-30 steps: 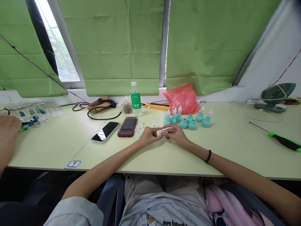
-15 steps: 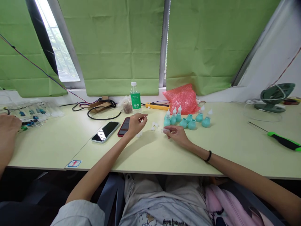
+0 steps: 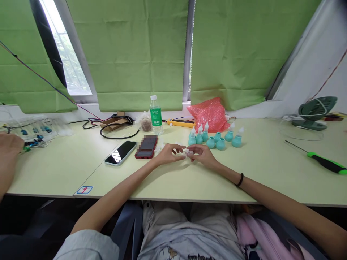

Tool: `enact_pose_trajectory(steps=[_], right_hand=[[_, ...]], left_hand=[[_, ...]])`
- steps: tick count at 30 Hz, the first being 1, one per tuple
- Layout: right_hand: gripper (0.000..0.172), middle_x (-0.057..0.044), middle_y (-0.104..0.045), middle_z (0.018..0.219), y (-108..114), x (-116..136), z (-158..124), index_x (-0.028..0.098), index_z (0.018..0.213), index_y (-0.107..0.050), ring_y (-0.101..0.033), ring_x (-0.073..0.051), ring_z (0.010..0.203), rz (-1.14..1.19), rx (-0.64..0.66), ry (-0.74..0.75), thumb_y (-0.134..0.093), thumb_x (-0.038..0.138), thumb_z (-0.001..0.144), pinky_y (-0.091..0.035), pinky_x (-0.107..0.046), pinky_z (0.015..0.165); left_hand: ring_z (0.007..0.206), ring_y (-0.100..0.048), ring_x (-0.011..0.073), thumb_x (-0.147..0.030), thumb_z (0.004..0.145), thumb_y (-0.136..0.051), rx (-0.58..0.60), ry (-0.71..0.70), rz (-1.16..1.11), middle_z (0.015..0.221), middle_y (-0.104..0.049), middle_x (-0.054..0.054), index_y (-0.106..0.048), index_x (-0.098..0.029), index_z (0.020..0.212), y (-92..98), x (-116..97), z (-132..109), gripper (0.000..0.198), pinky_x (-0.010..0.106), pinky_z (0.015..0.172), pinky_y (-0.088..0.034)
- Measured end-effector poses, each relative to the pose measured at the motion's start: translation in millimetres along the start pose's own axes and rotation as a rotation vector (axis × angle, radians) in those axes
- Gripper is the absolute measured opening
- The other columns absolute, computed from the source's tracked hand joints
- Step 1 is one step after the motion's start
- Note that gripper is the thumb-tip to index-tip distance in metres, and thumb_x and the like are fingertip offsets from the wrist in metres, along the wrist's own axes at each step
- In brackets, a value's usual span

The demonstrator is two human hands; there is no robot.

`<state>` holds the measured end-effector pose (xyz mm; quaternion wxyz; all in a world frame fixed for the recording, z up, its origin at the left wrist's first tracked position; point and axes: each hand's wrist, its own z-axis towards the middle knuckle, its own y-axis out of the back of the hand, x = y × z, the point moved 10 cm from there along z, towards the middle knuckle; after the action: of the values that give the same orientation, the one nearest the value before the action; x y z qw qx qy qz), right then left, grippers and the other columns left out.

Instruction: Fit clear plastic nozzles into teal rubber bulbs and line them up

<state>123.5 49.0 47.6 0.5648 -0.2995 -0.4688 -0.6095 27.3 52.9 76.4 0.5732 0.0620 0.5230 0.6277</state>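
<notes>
My right hand pinches a small whitish translucent plastic piece just above the table. Facing it from the left, my left hand has its thumb and fingers apart, with the fingertips close to the piece; whether they touch it I cannot tell. Behind my right hand stand several teal squeeze bulbs. Some carry pale pointed tips, while others have bare necks. Small pale pieces on the table are mostly hidden behind my left hand.
Left of my hands lie a red-cased phone and a light-cased phone. A water bottle and red bubble wrap stand behind. To the right are a screwdriver and a green fan. Another person's hand is at far left.
My left hand has moved right and down from near the red-cased phone to beside my right hand. My right hand stays nearly in place with the small piece.
</notes>
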Motion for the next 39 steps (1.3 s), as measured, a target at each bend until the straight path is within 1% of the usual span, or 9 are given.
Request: enact_pose_trajectory(steps=[7,12,16,18,22,26,29,34,39], right_hand=[[0.042,-0.002,-0.060,0.065,-11,-2,-4,0.018,0.094,-0.043,-0.056,-0.013,0.053,-0.009,0.088,-0.080,-0.058,0.041,0.062,-0.048,-0.031,0.054],[0.044,-0.007,-0.059,0.084,50,53,-5,0.018,0.096,-0.046,-0.055,-0.017,0.069,-0.589,-0.348,0.265,-0.058,0.041,0.061,-0.044,-0.032,0.068],[0.032,-0.011,-0.053,0.095,110,69,-7,0.015,0.088,-0.053,-0.046,-0.026,0.092,-1.103,-0.660,0.206,-0.050,0.038,0.066,-0.037,-0.038,0.076],[0.033,-0.013,-0.050,0.099,133,53,-2,0.015,0.089,-0.053,-0.045,-0.029,0.093,-1.279,-0.641,0.018,-0.051,0.035,0.063,-0.038,-0.038,0.070],[0.040,-0.014,-0.054,0.091,155,1,4,0.015,0.100,-0.049,-0.051,-0.028,0.082,-1.386,-0.406,-0.356,-0.048,0.031,0.063,-0.039,-0.035,0.060],[0.040,-0.011,-0.056,0.087,154,-25,5,0.017,0.099,-0.050,-0.054,-0.025,0.079,-1.353,-0.237,-0.469,-0.049,0.031,0.061,-0.039,-0.031,0.057],[0.041,-0.010,-0.057,0.086,156,-24,6,0.018,0.094,-0.053,-0.054,-0.025,0.078,-1.343,-0.242,-0.478,-0.053,0.034,0.056,-0.039,-0.030,0.057],[0.038,-0.008,-0.055,0.072,159,17,1,0.017,0.079,-0.054,-0.052,-0.024,0.071,-1.324,-0.547,-0.304,-0.047,0.049,0.059,-0.038,-0.034,0.057],[0.030,-0.006,-0.051,0.067,116,68,-4,0.016,0.073,-0.052,-0.050,-0.019,0.069,-1.120,-0.617,0.289,-0.048,0.044,0.063,-0.040,-0.031,0.063]], left_hand=[[0.057,-0.052,0.0088,-0.031,0.066,-0.053,-0.047,0.024,-0.105,0.064,-0.061,0.003,-0.063,-0.012,0.086,-12.6,-1,-3,0.029,0.019,0.055,-0.044],[0.052,-0.051,0.0089,-0.031,0.059,-0.058,-0.140,0.100,-0.120,0.058,-0.059,0.003,-0.064,-0.008,0.070,-1.9,10,-5,0.026,0.018,0.049,-0.043],[0.049,-0.049,0.0083,-0.031,0.058,-0.059,-0.145,0.131,-0.122,0.055,-0.059,0.003,-0.064,-0.008,0.063,-0.4,13,-5,0.024,0.017,0.046,-0.041],[0.048,-0.049,0.0082,-0.031,0.058,-0.059,-0.143,0.134,-0.126,0.054,-0.059,0.003,-0.064,-0.008,0.061,-0.6,14,-5,0.024,0.016,0.045,-0.040],[0.049,-0.049,0.0085,-0.030,0.057,-0.060,-0.183,0.171,-0.164,0.056,-0.059,0.004,-0.065,-0.007,0.071,2.2,19,-5,0.027,0.017,0.046,-0.041],[0.056,-0.051,0.0089,-0.027,0.058,-0.060,-0.167,0.200,-0.221,0.061,-0.059,0.003,-0.063,-0.009,0.089,-0.4,24,-3,0.036,0.018,0.052,-0.044],[0.057,-0.051,0.0090,-0.029,0.060,-0.059,-0.126,0.209,-0.242,0.062,-0.059,0.001,-0.060,-0.011,0.096,-4.5,25,-2,0.040,0.019,0.055,-0.045],[0.062,-0.055,0.0128,-0.034,0.057,-0.061,-0.113,0.239,-0.266,0.065,-0.062,0.003,-0.064,-0.011,0.085,-5.8,31,-1,0.036,0.022,0.059,-0.045],[0.067,-0.058,0.0145,-0.024,0.049,-0.068,-0.116,0.349,-0.584,0.075,-0.064,0.006,-0.062,-0.009,0.088,-12.4,45,-2,0.042,0.027,0.067,-0.047]])
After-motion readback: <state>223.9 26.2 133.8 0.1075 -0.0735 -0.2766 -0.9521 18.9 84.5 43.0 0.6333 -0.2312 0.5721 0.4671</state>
